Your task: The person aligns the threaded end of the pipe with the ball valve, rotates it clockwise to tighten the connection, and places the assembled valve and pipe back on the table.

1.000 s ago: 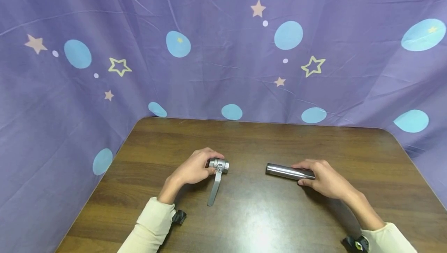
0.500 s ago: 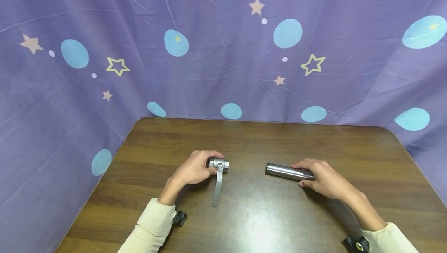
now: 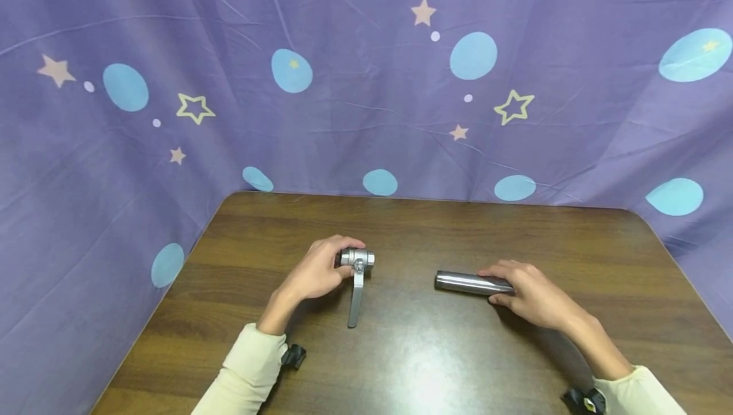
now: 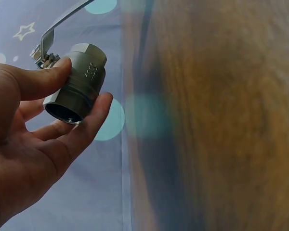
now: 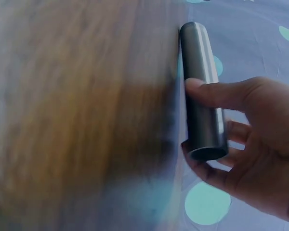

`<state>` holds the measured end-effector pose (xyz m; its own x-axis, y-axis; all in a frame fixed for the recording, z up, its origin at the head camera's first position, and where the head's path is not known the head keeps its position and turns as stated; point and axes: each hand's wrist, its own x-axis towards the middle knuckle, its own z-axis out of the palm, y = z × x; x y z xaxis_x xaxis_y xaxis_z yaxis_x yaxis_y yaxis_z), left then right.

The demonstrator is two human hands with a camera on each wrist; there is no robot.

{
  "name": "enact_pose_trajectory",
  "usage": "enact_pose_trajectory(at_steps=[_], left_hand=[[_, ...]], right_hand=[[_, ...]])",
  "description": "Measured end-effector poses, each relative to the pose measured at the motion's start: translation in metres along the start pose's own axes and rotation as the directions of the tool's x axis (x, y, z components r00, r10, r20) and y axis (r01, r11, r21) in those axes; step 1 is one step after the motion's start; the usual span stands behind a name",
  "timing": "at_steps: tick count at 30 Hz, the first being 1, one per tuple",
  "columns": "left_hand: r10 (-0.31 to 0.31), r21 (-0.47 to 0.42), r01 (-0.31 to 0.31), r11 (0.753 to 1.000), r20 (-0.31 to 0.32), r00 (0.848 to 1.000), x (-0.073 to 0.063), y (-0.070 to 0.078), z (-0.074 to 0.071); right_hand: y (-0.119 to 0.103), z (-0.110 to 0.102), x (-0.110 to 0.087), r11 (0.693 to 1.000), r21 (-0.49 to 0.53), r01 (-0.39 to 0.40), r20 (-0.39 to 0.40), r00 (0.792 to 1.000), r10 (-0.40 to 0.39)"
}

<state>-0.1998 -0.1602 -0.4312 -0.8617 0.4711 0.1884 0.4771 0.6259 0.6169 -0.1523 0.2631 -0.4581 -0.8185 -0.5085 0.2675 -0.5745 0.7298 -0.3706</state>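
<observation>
My left hand (image 3: 321, 267) pinches a silver ball valve (image 3: 359, 256) between thumb and fingers, left of the table's middle. The valve's long lever handle (image 3: 356, 303) points toward me in the head view. From the left wrist, the valve body (image 4: 84, 74) shows raised lettering and a dark open bore facing the palm. On the right, my right hand (image 3: 532, 294) grips one end of a smooth steel pipe (image 3: 466, 282), whose other end points left toward the valve. In the right wrist view, the thumb lies across the pipe (image 5: 202, 53) and the fingers curl beneath it.
Both hands are over a brown wood-grain table (image 3: 401, 230). A purple curtain (image 3: 355, 141) with stars and blue ovals hangs behind it and along the sides. Black straps (image 3: 294, 356) sit at the cuffs of the pale sleeves.
My left hand has shifted slightly away from me with the valve, and the lever has swung from slanting left to nearly straight toward me. The right hand and the pipe have barely moved.
</observation>
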Motion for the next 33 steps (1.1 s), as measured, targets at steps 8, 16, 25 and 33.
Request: enact_pose_trajectory(at_steps=[8,16,25,33], left_hand=[[0.033,-0.002,-0.033,0.999,-0.018,0.999,0.000,0.004,-0.004],[0.018,-0.028,-0.018,0.999,-0.020,1.000,0.001,0.007,-0.006],[0.007,-0.120,-0.012,0.993,-0.042,0.999,0.004,0.012,-0.010],[-0.013,-0.218,0.001,0.976,-0.055,0.998,0.009,0.019,-0.015]], right_hand=[[0.001,-0.001,-0.002,0.992,0.127,-0.007,-0.102,0.995,0.020],[0.000,-0.002,-0.002,0.976,0.211,-0.053,-0.169,0.981,0.090],[-0.002,-0.005,0.005,0.917,0.387,-0.098,-0.199,0.962,0.187],[-0.005,-0.013,0.012,0.848,0.504,-0.163,-0.146,0.952,0.270]])
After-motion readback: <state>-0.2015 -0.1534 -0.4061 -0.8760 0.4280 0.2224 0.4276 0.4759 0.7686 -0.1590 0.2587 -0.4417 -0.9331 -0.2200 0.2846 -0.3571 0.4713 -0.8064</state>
